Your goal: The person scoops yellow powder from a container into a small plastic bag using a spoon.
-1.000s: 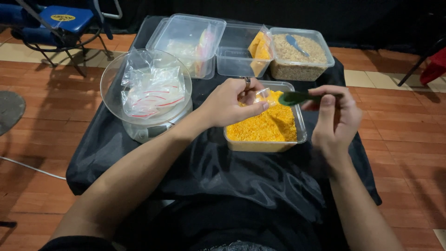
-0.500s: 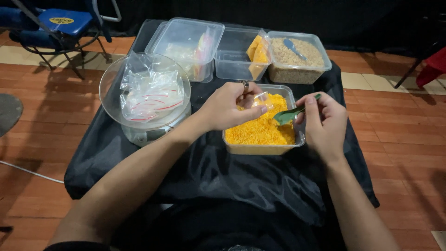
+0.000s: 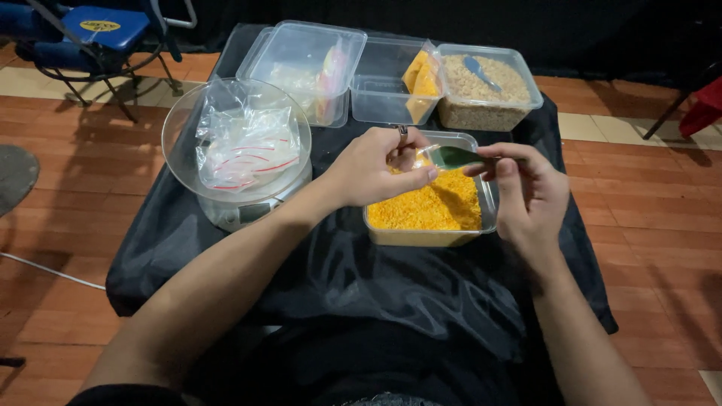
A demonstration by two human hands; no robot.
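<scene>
Yellow-orange grain fills the clear rectangular tub (image 3: 481, 222) right in front of me, sitting on the black cloth (image 3: 391, 293) that covers my lap and the low table. Over the tub's far left corner my left hand (image 3: 376, 169) pinches a small clear bag (image 3: 423, 154) between thumb and fingers, a ring showing on one finger, and the bag's mouth faces right. My right hand (image 3: 526, 192) is closed around the handle of a green spoon (image 3: 453, 157), whose bowl reaches the bag's opening just above the grain (I cannot tell whether the spoon carries anything). To my left stands a round clear bowl (image 3: 180, 158) on a small scale (image 3: 248, 210), with a heap of empty clear bags with red strips (image 3: 244, 143) inside it. Further back sit three more clear tubs side by side: one with bags in it (image 3: 304, 68), an almost empty middle one (image 3: 380, 90) with an orange packet (image 3: 417, 83) leaning at its right wall, and one holding pale brown grain (image 3: 485, 94) with a blue scoop (image 3: 477, 69) lying on top. Beyond, at the far left, a blue folding chair (image 3: 98, 30) stands on the wooden floor (image 3: 68, 225).
</scene>
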